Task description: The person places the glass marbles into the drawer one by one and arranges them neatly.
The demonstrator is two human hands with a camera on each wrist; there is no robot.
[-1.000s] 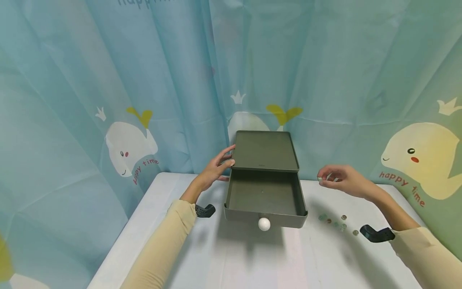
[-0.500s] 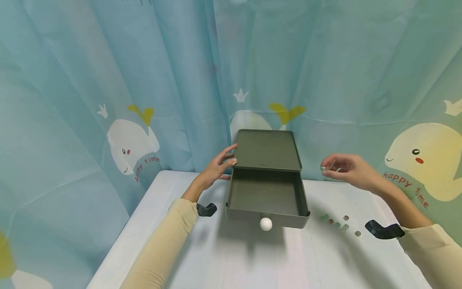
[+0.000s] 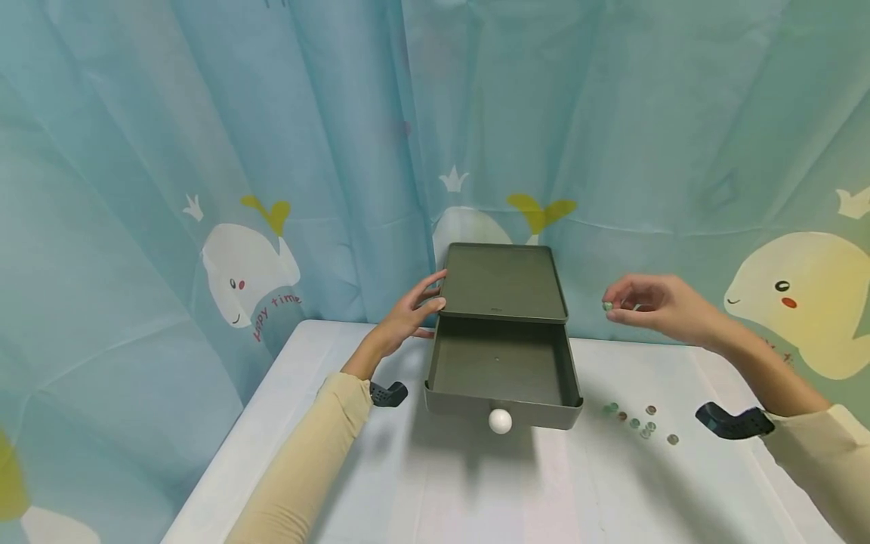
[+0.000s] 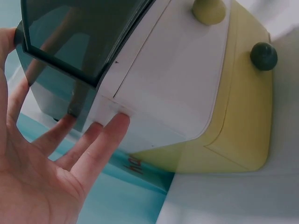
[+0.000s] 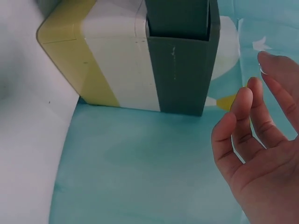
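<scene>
A stacked drawer unit [image 3: 503, 283] stands at the middle of the table, its dark green top drawer [image 3: 499, 370] pulled out and showing a bare floor and a white knob [image 3: 500, 421]. My left hand [image 3: 401, 325] rests against the unit's left side with fingers spread; in the left wrist view its fingertips touch the green and white tiers. Off to the right, my right hand [image 3: 669, 308] pinches a small greenish glass marble [image 3: 607, 306] between thumb and fingertips, raised above the table. In the right wrist view, the fingers [image 5: 242, 102] largely hide the marble.
Several glass marbles [image 3: 635, 423], green and brownish, lie on the white table [image 3: 496, 499] right of the drawer. Below the green tier come a white tier [image 4: 173, 70] and a yellow tier [image 4: 243, 121] with its dark knob [image 4: 264, 56]. A blue-green curtain [image 3: 340, 151] hangs behind.
My right hand has risen with the marble and shifted slightly to the right. My left hand keeps its place on the drawer unit, and the drawer stays pulled out.
</scene>
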